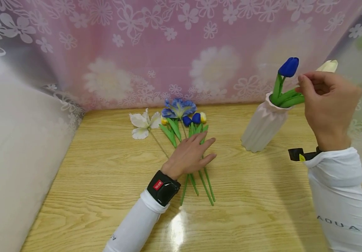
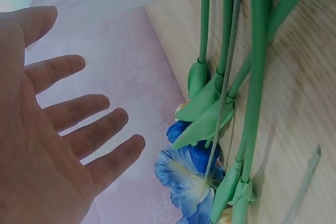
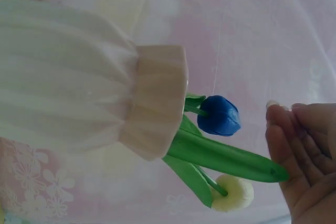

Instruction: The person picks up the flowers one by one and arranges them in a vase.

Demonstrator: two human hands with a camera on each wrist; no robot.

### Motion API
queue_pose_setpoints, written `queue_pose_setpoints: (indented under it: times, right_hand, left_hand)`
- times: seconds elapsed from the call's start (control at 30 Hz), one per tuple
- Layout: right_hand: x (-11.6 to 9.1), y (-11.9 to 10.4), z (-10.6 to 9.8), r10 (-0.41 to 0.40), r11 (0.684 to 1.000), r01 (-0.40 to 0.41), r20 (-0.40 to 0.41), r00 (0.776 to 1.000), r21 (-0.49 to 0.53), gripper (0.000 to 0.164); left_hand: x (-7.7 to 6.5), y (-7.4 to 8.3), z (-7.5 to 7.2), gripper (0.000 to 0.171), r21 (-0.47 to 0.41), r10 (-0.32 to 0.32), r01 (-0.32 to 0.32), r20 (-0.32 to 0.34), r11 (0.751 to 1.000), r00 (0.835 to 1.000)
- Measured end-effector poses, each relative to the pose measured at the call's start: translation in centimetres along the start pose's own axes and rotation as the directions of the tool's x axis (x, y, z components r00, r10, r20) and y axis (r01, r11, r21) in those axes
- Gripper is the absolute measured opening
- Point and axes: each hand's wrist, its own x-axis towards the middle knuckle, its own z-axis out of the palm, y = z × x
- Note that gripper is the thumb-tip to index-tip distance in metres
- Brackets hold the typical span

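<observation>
My left hand [image 1: 188,154] is spread over artificial flowers on the table; in the left wrist view its fingers are apart and hold nothing. Beneath it lie green-stemmed tulips, including a blue tulip [image 1: 196,118], and a blue iris-like flower [image 1: 179,108]. My right hand [image 1: 332,101] is beside the mouth of a white fluted vase [image 1: 264,124], fingers loosely bent. In the vase stand a blue tulip [image 3: 219,115] and a white tulip [image 3: 233,192]. A long green leaf [image 3: 226,158] reaches to the right hand's fingers; whether it touches them I cannot tell.
A white open-petalled flower [image 1: 140,122] lies left of the tulips, with a yellow tulip [image 1: 164,120] near it. The wooden table [image 1: 105,168] meets a pink floral curtain [image 1: 155,52] at the back. White fabric [image 1: 14,122] hangs on the left.
</observation>
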Motion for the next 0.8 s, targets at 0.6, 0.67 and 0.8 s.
queue_pose_setpoints:
  times: [0.6, 0.67, 0.8]
  right_hand:
    - [-2.3, -1.6, 2.4, -0.255, 0.956, 0.256, -0.026, 0.967, 0.14, 0.014]
    - [-2.8, -1.5, 2.8, -0.263, 0.956, 0.26, 0.007, 0.965, 0.139, 0.017]
    - [-3.9, -1.0, 3.8, -0.267, 0.955, 0.255, 0.069, 0.961, 0.15, 0.014]
  left_hand:
    - [-1.4, -1.5, 0.1, 0.054, -0.036, -0.064, 0.064, 0.01, 0.997, 0.998]
    - [-1.5, -1.7, 0.2, 0.054, -0.035, -0.069, 0.069, 0.007, 0.997, 0.998]
    - [-1.8, -1.9, 0.3, 0.054, -0.032, -0.07, 0.07, -0.002, 0.997, 0.998]
